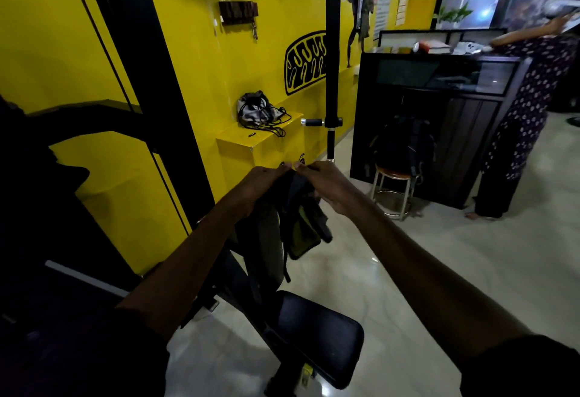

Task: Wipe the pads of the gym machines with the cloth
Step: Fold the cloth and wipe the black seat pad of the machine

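Head view: both hands are up in front of the chest, the left hand (pixel 263 183) and right hand (pixel 323 185) each pinching the top edge of the dark cloth (pixel 301 227), fingertips nearly touching, the rest hanging loose with a yellow-green patch showing. Looks like the cloth is being sorted out for wiping. Below sits a black seat pad (pixel 317 330), well under the cloth, untouched. Next move, by my read: bunch the cloth in one hand and bring it down flat onto that pad.
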Demonstrator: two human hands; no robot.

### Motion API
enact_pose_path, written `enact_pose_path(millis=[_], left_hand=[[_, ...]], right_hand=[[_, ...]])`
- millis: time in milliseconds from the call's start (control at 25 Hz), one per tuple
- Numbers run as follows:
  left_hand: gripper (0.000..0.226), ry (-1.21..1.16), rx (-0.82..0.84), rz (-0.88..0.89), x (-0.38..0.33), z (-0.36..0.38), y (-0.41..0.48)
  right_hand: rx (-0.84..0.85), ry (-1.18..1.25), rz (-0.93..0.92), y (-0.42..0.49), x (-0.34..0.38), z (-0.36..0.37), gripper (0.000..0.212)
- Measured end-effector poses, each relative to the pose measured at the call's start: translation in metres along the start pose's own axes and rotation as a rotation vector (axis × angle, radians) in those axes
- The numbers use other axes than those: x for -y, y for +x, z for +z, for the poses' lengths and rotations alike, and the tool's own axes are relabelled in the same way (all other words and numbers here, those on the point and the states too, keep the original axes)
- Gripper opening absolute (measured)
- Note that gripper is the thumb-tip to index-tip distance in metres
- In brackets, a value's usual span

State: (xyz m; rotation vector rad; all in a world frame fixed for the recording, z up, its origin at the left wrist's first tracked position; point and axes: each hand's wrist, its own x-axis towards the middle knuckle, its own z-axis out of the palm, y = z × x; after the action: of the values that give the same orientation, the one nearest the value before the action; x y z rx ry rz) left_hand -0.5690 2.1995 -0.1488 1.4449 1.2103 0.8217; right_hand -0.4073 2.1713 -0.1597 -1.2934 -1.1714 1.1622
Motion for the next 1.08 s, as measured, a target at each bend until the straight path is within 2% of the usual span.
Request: enact_pose_path(millis=[120,200,280,320,360,440,480,560,600,640,760,800,880,960,1080], left_hand=[[0.034,-0.065,0.194,0.097,0.006,-0.009,0.000],[0.025,-0.125,0.233,0.165,0.018,-0.015,0.006],[0.035,-0.138,0.226,0.195,0.023,-0.017,0.009],[0.039,-0.118,0.222,0.210,0.022,-0.017,0.007],[0.040,-0.103,0.230,0.222,0.022,-0.018,0.005],[0.042,-0.074,0.290,0.245,0.023,-0.024,0.004],[0.043,-0.061,0.318,0.264,0.024,-0.026,0.003],[0.043,-0.079,0.275,0.296,0.026,-0.025,0.002],[0.042,-0.126,0.223,0.270,0.028,-0.023,0.000],[0.040,-0.183,0.190,0.213,0.031,-0.020,-0.003],[0.040,-0.237,0.359,0.011,0.061,-0.016,-0.014],[0.040,-0.208,0.364,-0.035,0.073,-0.017,-0.012],[0.034,-0.160,0.241,-0.044,0.086,-0.018,-0.006],[0.030,-0.195,0.140,-0.030,0.086,-0.018,0.001],[0.026,-0.472,0.226,-0.038,0.072,-0.024,-0.001]], right_hand=[[0.082,-0.004,0.003,-0.007,0.001,0.001,0.022],[0.087,-0.233,-0.113,-0.008,-0.006,-0.002,0.027],[0.000,-0.441,-0.292,-0.007,-0.013,-0.006,0.029],[-0.060,-0.475,-0.334,-0.005,-0.018,-0.011,0.033],[-0.088,-0.497,-0.332,-0.003,-0.021,-0.017,0.047],[0.035,-0.569,-0.232,-0.003,-0.024,-0.032,0.073],[0.134,-0.596,-0.172,-0.005,-0.026,-0.038,0.070],[0.246,-0.550,-0.102,-0.007,-0.030,-0.043,0.038],[0.229,-0.508,-0.117,-0.008,-0.032,-0.041,0.026],[0.196,-0.458,-0.150,-0.008,-0.034,-0.038,0.023],[0.073,-0.382,-0.206,0.001,-0.044,-0.031,0.023],[0.050,-0.412,-0.218,0.004,-0.045,-0.029,0.025],[-0.008,-0.534,-0.270,0.006,-0.051,-0.028,0.041],[-0.075,-0.595,-0.409,0.004,-0.059,-0.024,0.052],[-0.146,-0.651,-0.635,-0.007,-0.072,-0.012,0.050]])
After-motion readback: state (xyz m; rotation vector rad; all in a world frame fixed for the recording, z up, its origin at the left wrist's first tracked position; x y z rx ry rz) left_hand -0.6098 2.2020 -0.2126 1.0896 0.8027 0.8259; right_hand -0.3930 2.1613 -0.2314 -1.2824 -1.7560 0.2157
